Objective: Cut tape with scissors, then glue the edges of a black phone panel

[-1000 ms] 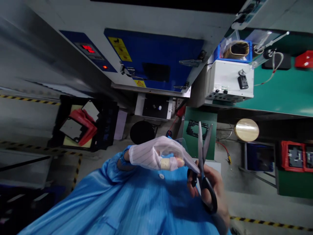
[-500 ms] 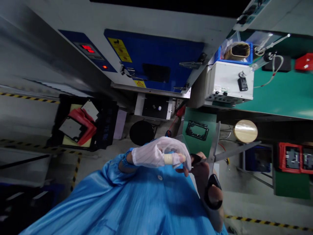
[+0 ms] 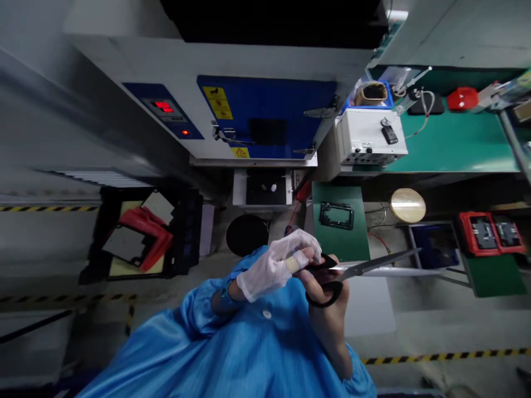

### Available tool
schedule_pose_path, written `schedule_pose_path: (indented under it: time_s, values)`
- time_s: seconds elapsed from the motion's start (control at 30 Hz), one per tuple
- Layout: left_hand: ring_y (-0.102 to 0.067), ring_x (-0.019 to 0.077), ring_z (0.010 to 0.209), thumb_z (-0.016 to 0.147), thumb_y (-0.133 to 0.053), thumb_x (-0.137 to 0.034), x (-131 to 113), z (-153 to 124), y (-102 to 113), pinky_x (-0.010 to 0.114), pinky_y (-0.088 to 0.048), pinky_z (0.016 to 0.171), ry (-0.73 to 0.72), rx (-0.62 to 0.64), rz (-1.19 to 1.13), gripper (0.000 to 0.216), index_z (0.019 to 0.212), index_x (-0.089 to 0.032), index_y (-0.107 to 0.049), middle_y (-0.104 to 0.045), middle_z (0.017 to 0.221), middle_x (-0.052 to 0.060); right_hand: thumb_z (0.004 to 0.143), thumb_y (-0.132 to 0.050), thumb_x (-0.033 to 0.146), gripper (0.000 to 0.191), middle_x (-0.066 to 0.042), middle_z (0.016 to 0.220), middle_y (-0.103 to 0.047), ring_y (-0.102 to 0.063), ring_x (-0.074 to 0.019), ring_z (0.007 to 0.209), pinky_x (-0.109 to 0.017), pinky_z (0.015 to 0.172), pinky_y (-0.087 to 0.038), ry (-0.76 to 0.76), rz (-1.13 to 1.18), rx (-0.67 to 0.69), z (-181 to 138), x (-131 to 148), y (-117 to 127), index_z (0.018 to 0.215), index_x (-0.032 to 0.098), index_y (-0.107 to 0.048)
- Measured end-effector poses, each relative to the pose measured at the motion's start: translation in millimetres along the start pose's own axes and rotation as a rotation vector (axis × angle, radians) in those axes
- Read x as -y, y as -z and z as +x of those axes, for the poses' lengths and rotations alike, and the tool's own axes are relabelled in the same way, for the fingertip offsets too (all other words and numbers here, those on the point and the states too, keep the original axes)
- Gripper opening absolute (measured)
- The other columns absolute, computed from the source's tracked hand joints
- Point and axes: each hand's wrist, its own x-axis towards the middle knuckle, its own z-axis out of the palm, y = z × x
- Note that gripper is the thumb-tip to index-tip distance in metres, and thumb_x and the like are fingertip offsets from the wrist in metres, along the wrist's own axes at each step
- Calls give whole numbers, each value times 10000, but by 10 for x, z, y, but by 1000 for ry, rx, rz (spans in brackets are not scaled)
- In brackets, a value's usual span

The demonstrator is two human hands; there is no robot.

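My right hand (image 3: 329,309), bare, grips the black-handled scissors (image 3: 379,264), one finger loop standing over the thumb side. The blades point right and lie almost together. My left hand (image 3: 284,262) wears a thin white glove, with beige tape round one finger. Its fingers are curled together at the upper scissor handle, touching or nearly touching my right hand. What lies between the left fingers is hidden. Beyond the hands, a black plastic frame (image 3: 337,215) rests on a green board (image 3: 342,243).
Ahead stands an oven-like cabinet with a blue door (image 3: 232,105) and a lit red display. A black crate (image 3: 188,232) with red and grey parts is at left. A round black stool (image 3: 248,235) and a wooden stool (image 3: 408,205) stand nearby. A green bench (image 3: 460,143) is at right.
The scissor blades have gone from wide apart to nearly together. My hands have drawn close to each other. Clear film seen round my left hand before is now hard to make out.
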Motion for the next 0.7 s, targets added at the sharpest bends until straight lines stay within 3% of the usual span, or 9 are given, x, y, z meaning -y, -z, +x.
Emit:
schedule_pose_path:
  time_s: [0.13, 0.27, 0.4, 0.53, 0.7]
  values:
    - [-767, 272, 1210, 1205, -639, -731, 88, -434, 43, 388, -605, 1145, 46, -35, 36, 573, 1159, -178, -781, -800, 1230, 141, 774, -1084, 559, 481, -11, 844, -814, -782, -225, 761, -332, 730, -672, -74, 87, -124, -345, -292, -259, 900, 233, -754]
    - [-775, 304, 1278, 1155, -700, -775, 146, -738, 47, 420, -612, 1204, 95, -40, 3, 611, 1168, -176, -818, -811, 1253, 155, 798, -1071, 589, 484, -12, 829, -793, -753, -216, 759, -323, 726, -649, -56, 8, -176, -632, -441, -283, 885, 228, -761]
    - [-808, 311, 1246, 1071, -853, -701, 217, -934, 25, 407, -656, 1138, 171, -29, -22, 554, 1199, -162, -851, -844, 1276, 172, 848, -1031, 575, 437, -19, 843, -792, -749, -216, 745, -324, 706, -635, -55, -27, -213, -840, -435, -171, 919, 239, -761]
    - [-835, 282, 1119, 1043, -883, -642, 277, -1085, -12, 370, -683, 1013, 252, 56, -8, 541, 1247, -142, -847, -871, 1215, 175, 834, -1012, 542, 397, -21, 824, -787, -733, -210, 735, -324, 711, -642, -28, -33, -288, -998, -393, -15, 893, 245, -755]
    - [-802, 219, 975, 953, -950, -524, 327, -1150, -120, 326, -662, 942, 365, 296, 72, 473, 1205, -140, -840, -879, 1113, 138, 718, -1096, 558, 508, -11, 779, -791, -707, -191, 672, -307, 656, -637, -35, -10, -278, -1286, -384, 341, 844, 259, -706]
